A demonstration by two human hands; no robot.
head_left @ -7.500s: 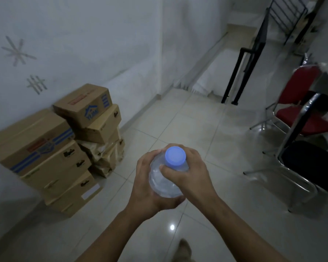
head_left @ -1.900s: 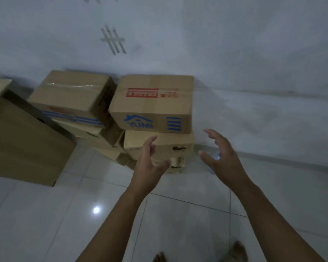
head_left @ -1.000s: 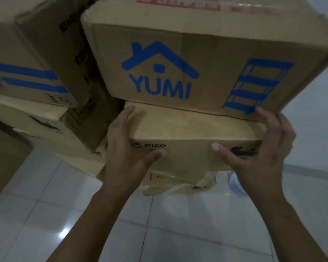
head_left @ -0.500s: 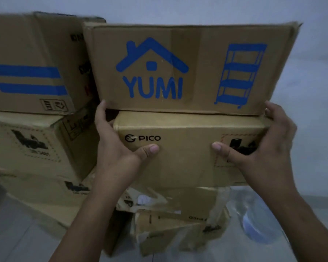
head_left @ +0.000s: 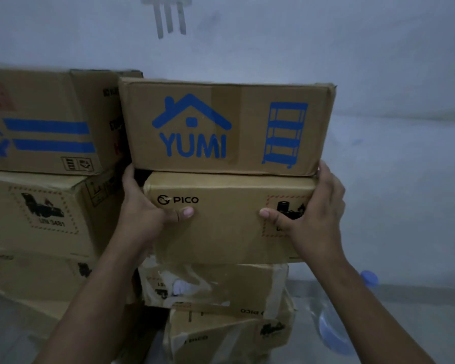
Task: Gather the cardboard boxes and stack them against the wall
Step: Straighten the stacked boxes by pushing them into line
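at the stack's front, the left hand [head_left: 142, 214] and right hand [head_left: 318, 214] clamped the ends of the pico box [head_left: 229, 232], thumbs on its face. its long axis ran nine to three, both hands equally near. the yumi box [head_left: 229, 127] rested on it, with the wall [head_left: 378, 61] at twelve.

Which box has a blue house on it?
The YUMI box, sitting on top of the PICO box. The striped box beside it shows only blue bands.

Blurred bottle [head_left: 331, 329] down right of PICO box [head_left: 226, 227]
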